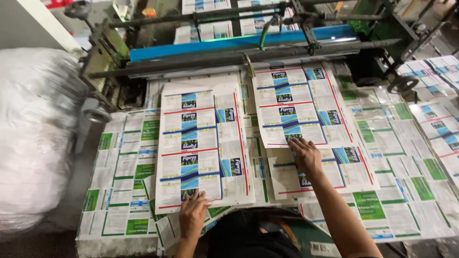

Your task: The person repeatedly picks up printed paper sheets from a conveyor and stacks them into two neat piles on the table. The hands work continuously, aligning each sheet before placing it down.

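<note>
Head view, looking down on the delivery table (119,229) of a printing or cutting machine. Two stacks of printed sheets, white with blue and red panels, lie side by side on a bed of green-and-white printed sheets (129,167) that covers the table. Left hand (192,214) rests flat on the near bottom edge of the left sheet stack (203,148), fingers extended and slightly spread, pressing down rather than gripping; nothing is clamped. Right hand (305,156) lies palm-down at the seam where the upper right sheet stack (299,107) overlaps a lower sheet (325,172) of the same print, fingers loosely apart, tips on the paper; whether the thumb hooks under an edge I cannot tell. Behind both stacks run the machine's blue bar (239,42) and dark metal rollers (229,59), very near the far edges of the sheets. A large white plastic-wrapped bundle (36,138) sits to the left, more printed sheets (437,95) to the far right. Risks, as I judge them: the sheets look slick and loosely stacked, so uneven pressure from either palm could fan or skew a stack and spoil its alignment; the right stack already sits askew against the sheet below. The near edge of the left stack overhangs toward the table front and could slide off. Reaching further forward would bring fingers close to the rollers.
</note>
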